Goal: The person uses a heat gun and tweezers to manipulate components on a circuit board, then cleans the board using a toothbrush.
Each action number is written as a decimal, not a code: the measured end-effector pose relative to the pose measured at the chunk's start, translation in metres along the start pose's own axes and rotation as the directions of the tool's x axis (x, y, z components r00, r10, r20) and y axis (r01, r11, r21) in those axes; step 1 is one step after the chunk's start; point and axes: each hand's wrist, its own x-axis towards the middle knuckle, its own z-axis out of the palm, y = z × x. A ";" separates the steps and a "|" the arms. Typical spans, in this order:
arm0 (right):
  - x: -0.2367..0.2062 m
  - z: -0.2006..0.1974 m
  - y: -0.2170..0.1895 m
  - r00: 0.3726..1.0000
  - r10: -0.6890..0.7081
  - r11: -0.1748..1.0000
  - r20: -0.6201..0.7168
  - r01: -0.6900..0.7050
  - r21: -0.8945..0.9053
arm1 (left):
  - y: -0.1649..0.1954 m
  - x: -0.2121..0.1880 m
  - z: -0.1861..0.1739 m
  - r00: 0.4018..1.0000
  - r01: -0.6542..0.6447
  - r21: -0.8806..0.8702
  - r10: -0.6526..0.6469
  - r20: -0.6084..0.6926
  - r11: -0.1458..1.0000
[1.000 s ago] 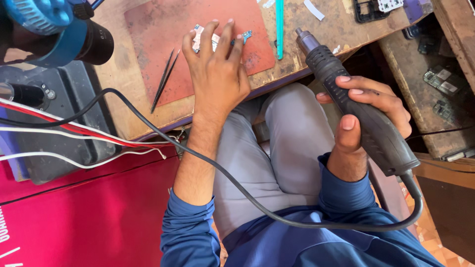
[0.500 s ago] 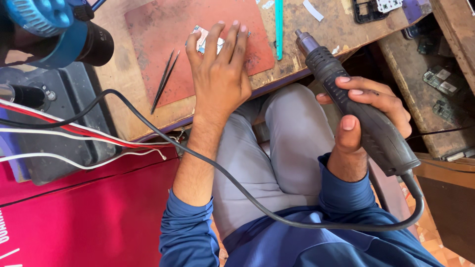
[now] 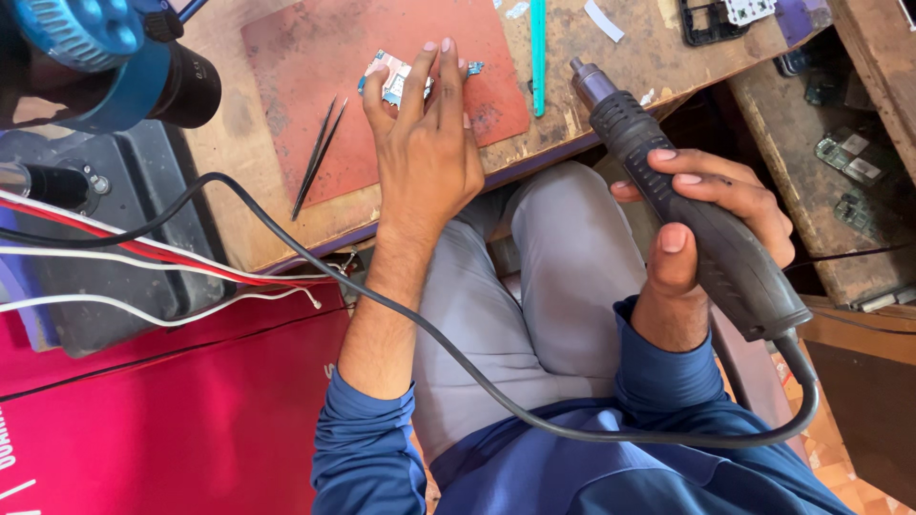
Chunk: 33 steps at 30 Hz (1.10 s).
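My left hand rests flat on a reddish work mat, its fingers pressing down on a small circuit board that shows only partly under them. My right hand is wrapped around the dark handle of a hot air tool, whose metal nozzle points toward the edge of the wooden bench. The tool's black cable loops across my lap and back to the left. Black tweezers lie on the mat just left of my left hand.
A teal plastic pry tool lies on the wooden bench right of the mat. A blue microscope head hangs at top left over a black unit with red and white wires. Phone parts sit at top right and on a lower shelf.
My left hand has slid slightly left along the mat with the circuit board under its fingers. The right hand and hot air tool have stayed in place.
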 end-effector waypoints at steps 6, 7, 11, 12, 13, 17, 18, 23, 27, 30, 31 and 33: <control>-0.002 0.000 -0.001 1.000 0.012 1.000 -0.006 -0.012 0.000 | 0.000 -0.001 0.000 1.000 -0.009 0.009 0.009 -0.016 1.000; -0.002 0.000 -0.002 1.000 0.011 1.000 -0.005 -0.011 -0.001 | 0.000 -0.001 0.000 1.000 -0.005 0.005 0.005 -0.007 1.000; -0.001 0.000 -0.001 1.000 0.005 1.000 0.003 -0.005 -0.010 | 0.001 -0.001 -0.001 1.000 -0.004 0.002 0.004 -0.004 1.000; -0.001 0.000 -0.001 1.000 0.004 1.000 0.001 -0.004 -0.010 | 0.001 0.000 -0.001 1.000 -0.006 0.005 0.006 -0.012 1.000; -0.001 -0.001 0.000 1.000 0.001 1.000 0.002 -0.001 -0.010 | 0.002 0.000 -0.001 1.000 -0.004 0.006 0.004 -0.005 1.000; 0.001 -0.001 0.001 1.000 -0.017 1.000 0.010 0.017 -0.006 | 0.003 0.001 -0.004 0.996 0.025 -0.011 -0.024 0.080 1.000; 0.001 -0.001 0.001 1.000 -0.019 1.000 0.011 0.019 -0.006 | 0.003 0.002 -0.004 0.993 0.037 -0.019 -0.034 0.116 0.999; 0.000 0.001 -0.003 1.000 0.001 1.000 0.007 -0.001 -0.012 | 0.003 0.007 -0.003 0.985 0.006 0.005 -0.007 0.173 1.000; 0.000 0.002 -0.004 1.000 0.009 1.000 0.007 -0.009 -0.010 | 0.003 0.006 -0.003 0.985 0.035 -0.013 -0.032 0.168 0.999; 0.001 0.002 -0.004 1.000 0.005 1.000 0.009 -0.005 -0.010 | 0.003 0.004 -0.005 0.990 0.074 0.002 -0.073 0.119 0.997; 0.001 0.002 -0.004 1.000 0.007 1.000 0.007 -0.007 -0.008 | 0.003 0.005 -0.006 0.989 0.081 0.022 -0.083 0.122 0.996; 0.001 0.001 -0.005 1.000 0.009 1.000 0.008 -0.009 -0.006 | 0.003 0.006 -0.006 0.987 0.095 0.063 -0.102 0.126 0.994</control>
